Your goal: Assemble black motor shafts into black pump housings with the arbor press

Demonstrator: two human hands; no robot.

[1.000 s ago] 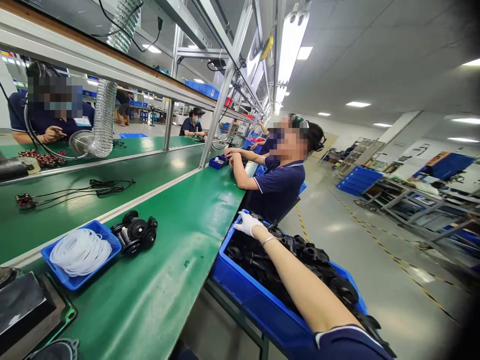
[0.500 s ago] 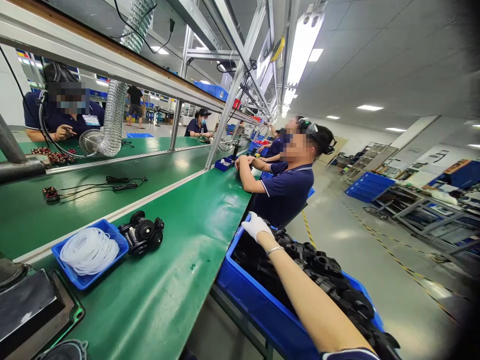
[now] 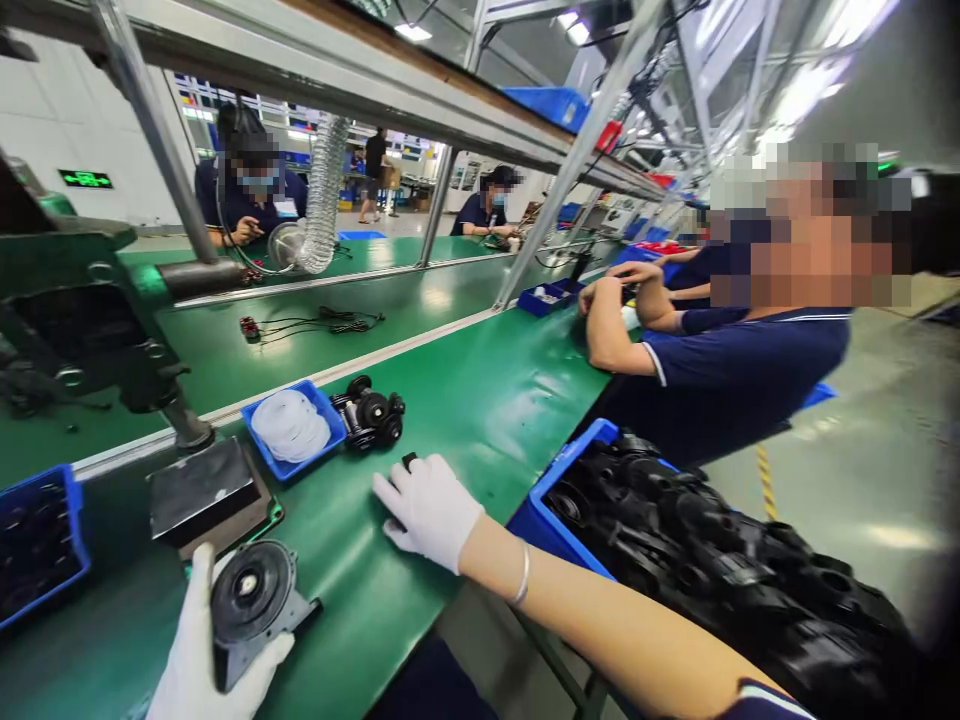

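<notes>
My left hand [image 3: 217, 640], in a white glove, grips a round black plastic housing [image 3: 253, 590] with a pale centre and a flat bracket at its lower side. The thumb and fingers lie on either side of it. My right hand [image 3: 431, 510], gloved too, is over the green tabletop with its fingers curled. A small black part [image 3: 409, 460] pokes out past those fingers; the rest of it is hidden. Beyond the right hand stand several black wheel-like parts [image 3: 371, 410], beside a small blue tray [image 3: 337, 425] of thin white rings [image 3: 290, 425].
A green press [image 3: 112, 290] stands at the left over a dark metal block [image 3: 206, 490]. A blue bin [image 3: 79, 530] of dark parts sits at the left edge. By the table's right edge is a blue tub [image 3: 544, 500] heaped with black parts [image 3: 697, 540]. A co-worker [image 3: 742, 370] sits beyond it.
My right hand has moved left from the tub's rim to above the tabletop. The view has turned left, and my left hand with the black housing has come into sight.
</notes>
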